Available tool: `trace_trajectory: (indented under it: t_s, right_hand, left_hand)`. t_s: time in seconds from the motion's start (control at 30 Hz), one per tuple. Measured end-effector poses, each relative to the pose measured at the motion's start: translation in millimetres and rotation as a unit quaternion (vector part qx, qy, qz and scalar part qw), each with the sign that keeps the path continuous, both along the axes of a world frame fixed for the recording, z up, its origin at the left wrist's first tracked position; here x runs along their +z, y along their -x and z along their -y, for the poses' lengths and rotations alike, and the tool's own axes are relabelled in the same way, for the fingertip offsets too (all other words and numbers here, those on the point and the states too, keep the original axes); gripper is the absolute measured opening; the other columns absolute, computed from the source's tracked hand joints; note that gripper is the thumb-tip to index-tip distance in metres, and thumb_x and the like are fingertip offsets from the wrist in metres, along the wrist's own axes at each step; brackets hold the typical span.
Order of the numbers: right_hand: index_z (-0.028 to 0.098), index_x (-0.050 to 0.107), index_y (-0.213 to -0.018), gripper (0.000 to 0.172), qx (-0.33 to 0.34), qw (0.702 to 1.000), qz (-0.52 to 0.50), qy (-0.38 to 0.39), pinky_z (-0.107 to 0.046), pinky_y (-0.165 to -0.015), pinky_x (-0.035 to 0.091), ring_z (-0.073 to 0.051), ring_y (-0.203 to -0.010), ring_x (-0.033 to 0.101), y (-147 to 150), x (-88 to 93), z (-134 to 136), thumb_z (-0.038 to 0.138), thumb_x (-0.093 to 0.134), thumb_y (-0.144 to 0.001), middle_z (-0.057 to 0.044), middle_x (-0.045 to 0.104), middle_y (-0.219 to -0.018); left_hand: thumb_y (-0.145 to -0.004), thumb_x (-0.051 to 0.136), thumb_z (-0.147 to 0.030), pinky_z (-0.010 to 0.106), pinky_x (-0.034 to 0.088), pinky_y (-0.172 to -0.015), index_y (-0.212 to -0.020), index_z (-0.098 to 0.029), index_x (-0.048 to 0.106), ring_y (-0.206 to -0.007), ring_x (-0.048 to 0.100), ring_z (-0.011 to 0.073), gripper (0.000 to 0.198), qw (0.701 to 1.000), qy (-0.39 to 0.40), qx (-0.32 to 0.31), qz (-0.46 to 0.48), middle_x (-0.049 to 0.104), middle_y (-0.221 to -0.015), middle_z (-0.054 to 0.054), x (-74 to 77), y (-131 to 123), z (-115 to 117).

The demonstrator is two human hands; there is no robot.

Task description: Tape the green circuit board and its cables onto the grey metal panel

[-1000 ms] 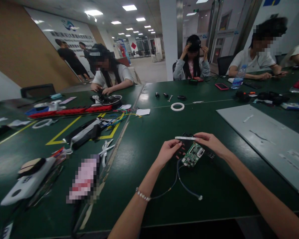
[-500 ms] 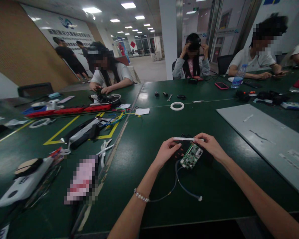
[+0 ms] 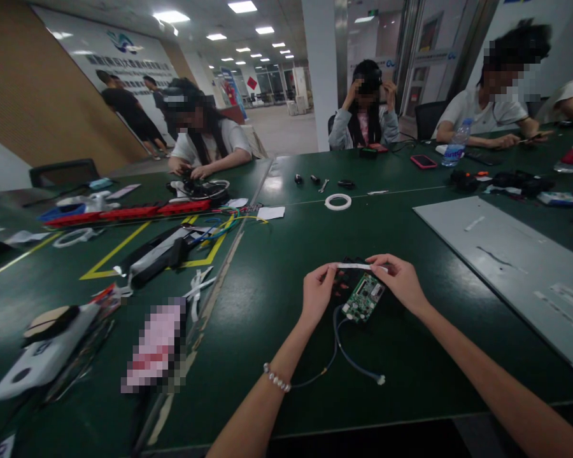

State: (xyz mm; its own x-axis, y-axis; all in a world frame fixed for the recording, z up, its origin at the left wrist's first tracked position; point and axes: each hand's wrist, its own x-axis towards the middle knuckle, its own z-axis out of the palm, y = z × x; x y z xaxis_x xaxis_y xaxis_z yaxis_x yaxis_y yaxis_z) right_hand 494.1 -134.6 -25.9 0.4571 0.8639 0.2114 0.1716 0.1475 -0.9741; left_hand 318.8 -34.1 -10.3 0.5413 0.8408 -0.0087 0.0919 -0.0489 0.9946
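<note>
Evidently left hand (image 3: 318, 296) and right hand (image 3: 401, 283) pinch a strip (image 3: 356, 266) taut over the board (image 3: 363, 298); lowering it would need level, steady fingers.

Head view (downward) over table (image 3: 277, 305)

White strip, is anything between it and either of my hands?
Nothing visible. The left hand pinches one end of the white strip and the right hand the other, by the green circuit board.

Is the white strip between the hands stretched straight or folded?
Stretched straight: the white strip runs level from the left hand to the right hand, above the circuit board.
</note>
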Motion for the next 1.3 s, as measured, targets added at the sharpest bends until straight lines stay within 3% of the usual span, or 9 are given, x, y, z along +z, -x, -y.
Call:
trace_trajectory:
  t_s: [0.2,0.5,0.7,1.03,1.3]
  right_hand:
    - [0.02,0.057,-0.08,0.02,0.005,1.0,0.021,-0.011,-0.031,-0.072,0.051,-0.019,-0.087,0.063,7.9,6.8,3.2,0.04,0.059,-0.082,-0.007,0.064,-0.11]
    - [0.02,0.057,-0.081,0.021,-0.002,0.999,0.004,0.034,-0.03,-0.068,0.052,-0.019,-0.086,0.065,6.0,3.6,-1.9,0.041,0.059,-0.082,-0.006,0.065,-0.113]
    - [0.02,0.057,-0.077,0.028,-0.029,0.996,0.044,0.068,-0.026,-0.056,0.045,-0.017,-0.067,0.061,3.9,1.7,-5.0,0.047,0.06,-0.079,-0.003,0.067,-0.077]
    - [0.02,0.058,-0.078,0.035,-0.001,0.995,-0.058,0.082,-0.028,-0.055,0.045,-0.017,-0.064,0.06,2.7,-0.3,-4.8,0.054,0.066,-0.073,-0.003,0.066,-0.075]
    - [0.02,0.058,-0.079,0.037,0.014,0.992,-0.101,0.08,-0.029,-0.057,0.048,-0.018,-0.067,0.062,4.6,2.4,-1.9,0.054,0.068,-0.071,-0.005,0.068,-0.081]
  left_hand:
    - [-0.086,0.052,-0.044,0.02,0.047,-0.043,-0.102,-0.017,0.067,-0.058,0.065,0.0145,0.034,0.999,-0.003,0.045,0.01,0.069,-0.084,0.004,3.8,-1.0,5.4]
    - [-0.084,0.054,-0.046,0.02,0.045,-0.043,-0.098,-0.017,0.066,-0.057,0.065,0.0138,0.035,0.999,0.009,0.036,0.009,0.069,-0.082,0.002,4.5,-0.6,6.0]
    - [-0.083,0.054,-0.049,0.019,0.044,-0.041,-0.092,-0.016,0.064,-0.054,0.064,0.0126,0.036,0.999,0.029,0.041,0.022,0.068,-0.082,0.003,2.3,-1.4,5.8]
    - [-0.081,0.058,-0.049,0.018,0.041,-0.042,-0.089,-0.015,0.063,-0.053,0.063,0.0116,0.035,0.993,0.094,0.049,0.042,0.068,-0.081,0.003,5.6,-1.7,6.8]
    - [-0.082,0.057,-0.048,0.018,0.042,-0.043,-0.091,-0.016,0.063,-0.053,0.063,0.0111,0.033,0.993,0.098,0.044,0.045,0.069,-0.083,0.003,5.6,-0.8,6.6]
